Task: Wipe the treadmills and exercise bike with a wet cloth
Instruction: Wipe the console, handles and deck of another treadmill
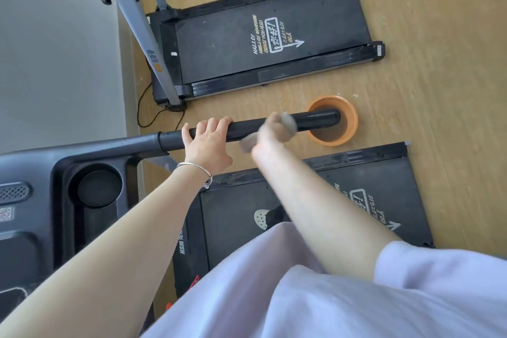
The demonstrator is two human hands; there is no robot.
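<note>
Head view, left hand (204, 145) gripping handlebar (247, 129)

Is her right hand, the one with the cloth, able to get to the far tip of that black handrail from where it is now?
Probably yes. The right hand already grips the cloth around the handrail, a short way from its tip. Nothing sits on the bar between them; the orange basin lies on the floor beneath, and the left hand holds the bar behind.

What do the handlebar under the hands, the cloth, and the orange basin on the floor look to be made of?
Handlebar: matte black grip, probably foam or rubber, sleeved over a smoother grey tube. Cloth: soft greyish fabric bunched in the right hand; motion blur hides the weave. Orange basin: likely plastic, with an even colour and smooth moulded rim.
</note>
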